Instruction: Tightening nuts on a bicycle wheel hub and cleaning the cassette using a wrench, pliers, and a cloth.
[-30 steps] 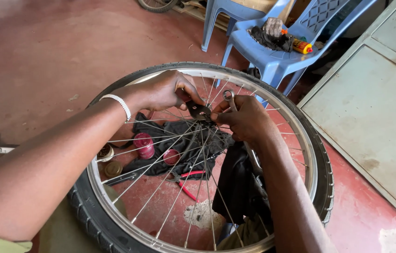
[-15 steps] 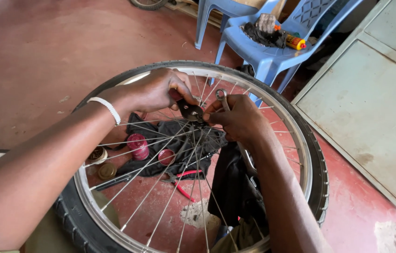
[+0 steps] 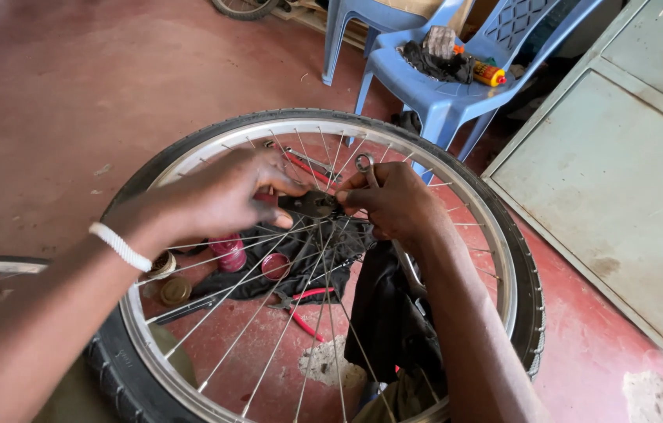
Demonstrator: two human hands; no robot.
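Both hands work at the hub of a bicycle wheel.

The left hand (image 3: 226,196) pinches the dark hub (image 3: 312,205) at the wheel's (image 3: 496,258) centre; the right hand (image 3: 394,205) is clenched around a metal wrench (image 3: 364,166) set against it. Beneath the spokes lie black cloth (image 3: 292,262), red-handled pliers (image 3: 308,301) and a pink tin (image 3: 230,252) on the red floor (image 3: 57,117); a blue chair (image 3: 433,86) stands beyond.

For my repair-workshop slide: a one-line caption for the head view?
Both hands, left hand and right hand, work the hub of a spoked bicycle wheel.
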